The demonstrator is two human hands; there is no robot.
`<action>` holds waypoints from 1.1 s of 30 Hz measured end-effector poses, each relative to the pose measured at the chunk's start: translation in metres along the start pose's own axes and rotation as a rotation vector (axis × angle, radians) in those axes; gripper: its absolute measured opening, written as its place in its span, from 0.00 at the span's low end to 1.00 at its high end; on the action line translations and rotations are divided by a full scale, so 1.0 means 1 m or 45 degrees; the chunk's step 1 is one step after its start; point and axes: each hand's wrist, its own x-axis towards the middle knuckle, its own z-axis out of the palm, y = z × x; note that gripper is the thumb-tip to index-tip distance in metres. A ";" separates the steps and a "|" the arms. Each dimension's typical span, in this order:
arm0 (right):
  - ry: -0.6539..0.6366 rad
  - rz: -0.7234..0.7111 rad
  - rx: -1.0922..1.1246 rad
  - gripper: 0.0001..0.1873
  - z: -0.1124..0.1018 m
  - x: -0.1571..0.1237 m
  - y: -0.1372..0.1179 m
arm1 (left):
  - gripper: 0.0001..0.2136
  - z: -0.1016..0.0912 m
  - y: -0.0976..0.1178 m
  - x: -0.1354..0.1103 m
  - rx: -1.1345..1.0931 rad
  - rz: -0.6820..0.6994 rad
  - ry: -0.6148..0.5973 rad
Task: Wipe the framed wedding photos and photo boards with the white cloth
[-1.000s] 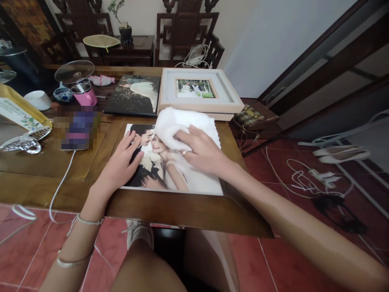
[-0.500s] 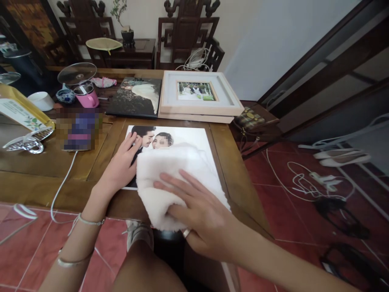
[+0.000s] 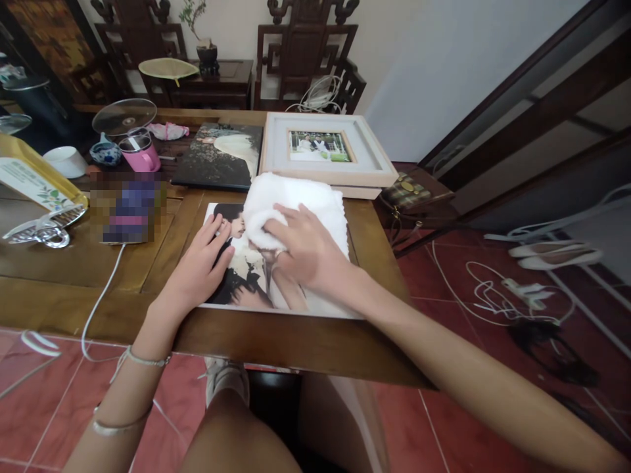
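Note:
A photo panel showing a couple lies flat near the front edge of the wooden table. My left hand rests on the panel's left side, fingers stretched out. With my right hand I press a folded white towel onto the panel's upper right part, the fingers bent over the cloth. The towel covers much of the panel's right half and reaches past its far edge, close to the stacked frames.
Behind the panel lie a dark photo album and stacked pale picture frames. On the left are a blurred-out phone-like object with a white cable, a hair clip, a yellow bottle and a pink mug.
My right hand has pushed the towel away from me, toward the panel's far edge, uncovering its lower part. My left hand has stayed in place.

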 end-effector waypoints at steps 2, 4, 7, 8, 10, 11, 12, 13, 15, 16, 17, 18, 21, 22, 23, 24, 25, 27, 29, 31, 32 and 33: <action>-0.040 -0.027 -0.016 0.25 -0.001 -0.014 -0.018 | 0.26 0.000 -0.001 0.000 0.003 0.003 -0.010; -0.099 -0.081 0.025 0.25 -0.004 -0.033 -0.038 | 0.26 0.000 -0.001 0.001 0.006 0.007 -0.018; -0.139 -0.208 0.137 0.24 -0.012 -0.062 -0.059 | 0.26 0.000 -0.002 0.001 0.011 0.015 -0.035; -0.133 -0.241 0.171 0.24 -0.014 -0.070 -0.061 | 0.26 0.000 -0.002 0.001 0.011 0.015 -0.034; -0.112 -0.272 0.228 0.24 -0.017 -0.080 -0.059 | 0.25 0.001 -0.002 0.001 0.008 0.014 -0.018; -0.093 -0.268 0.249 0.24 -0.018 -0.083 -0.054 | 0.25 0.001 -0.002 0.001 0.006 0.014 -0.007; -0.073 -0.249 0.261 0.25 -0.019 -0.084 -0.048 | 0.25 0.001 -0.002 0.001 0.005 0.012 0.003; -0.053 -0.216 0.262 0.26 -0.019 -0.083 -0.041 | 0.25 0.001 -0.002 0.001 0.004 0.009 0.008; -0.015 -0.111 0.226 0.25 -0.020 -0.079 -0.029 | 0.26 0.001 -0.001 0.001 0.006 0.003 0.005; -0.002 -0.055 0.197 0.24 -0.020 -0.076 -0.024 | 0.26 0.000 0.000 0.001 0.005 -0.001 0.004; 0.002 -0.010 0.170 0.23 -0.020 -0.073 -0.022 | 0.26 0.000 0.001 0.001 0.001 -0.008 0.003; -0.001 0.016 0.147 0.23 -0.019 -0.069 -0.023 | 0.27 -0.001 0.002 0.001 -0.010 -0.015 0.003; -0.069 0.003 0.109 0.24 -0.015 -0.059 -0.037 | 0.27 -0.004 0.005 0.002 -0.079 -0.043 -0.002; -0.112 -0.031 0.111 0.25 -0.013 -0.056 -0.044 | 0.28 -0.005 0.006 0.002 -0.113 -0.059 -0.004; -0.153 -0.082 0.124 0.26 -0.011 -0.054 -0.052 | 0.29 -0.006 0.007 0.003 -0.149 -0.082 0.001; -0.190 -0.148 0.144 0.25 -0.010 -0.052 -0.058 | 0.29 -0.006 0.008 0.003 -0.188 -0.115 0.014; -0.222 -0.223 0.171 0.25 -0.009 -0.051 -0.064 | 0.30 -0.007 0.009 0.003 -0.225 -0.151 0.032; -0.264 -0.367 0.234 0.22 -0.009 -0.053 -0.070 | 0.31 -0.009 0.010 0.004 -0.279 -0.211 0.068; -0.283 -0.468 0.303 0.19 -0.012 -0.061 -0.069 | 0.32 -0.010 0.012 0.004 -0.294 -0.238 0.076; -0.291 -0.524 0.372 0.18 -0.017 -0.073 -0.064 | 0.32 -0.011 0.013 0.004 -0.275 -0.240 0.060; -0.285 -0.530 0.400 0.18 -0.021 -0.080 -0.061 | 0.32 -0.011 0.013 0.003 -0.256 -0.230 0.044; -0.269 -0.525 0.420 0.19 -0.024 -0.088 -0.058 | 0.32 -0.010 0.013 0.003 -0.229 -0.209 0.025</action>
